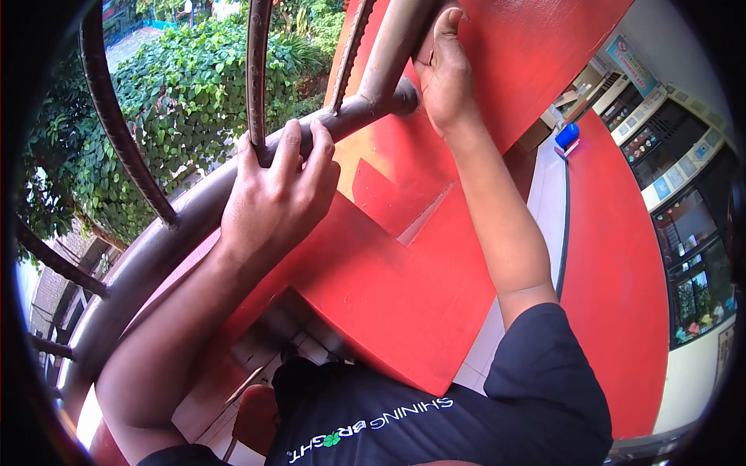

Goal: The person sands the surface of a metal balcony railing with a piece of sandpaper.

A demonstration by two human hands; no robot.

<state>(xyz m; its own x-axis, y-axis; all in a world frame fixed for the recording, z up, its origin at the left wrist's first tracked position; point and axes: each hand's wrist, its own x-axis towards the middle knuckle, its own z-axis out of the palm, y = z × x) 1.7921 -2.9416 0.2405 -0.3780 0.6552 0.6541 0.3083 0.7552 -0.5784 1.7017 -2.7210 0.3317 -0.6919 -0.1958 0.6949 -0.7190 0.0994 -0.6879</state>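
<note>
A dark brown metal railing (167, 241) crosses the left side of the view, with a thick round pipe and ribbed bars welded to it. My left hand (280, 179) lies over this pipe, its fingers bent across the top beside one ribbed bar. Higher up, my right hand (449, 81) is against the far side of the railing's upright post (392, 54). Its thumb points up, and the other fingers pass behind the post, mostly hidden. No separate tool or object shows in either hand.
A red pillar (521, 62) stands close behind the post, above a red ledge (404, 311) with a sharp corner near my body. Leafy bushes (202, 93) grow beyond the railing. A blue object (567, 136) sits on a white-topped surface at right, near windows (688, 233).
</note>
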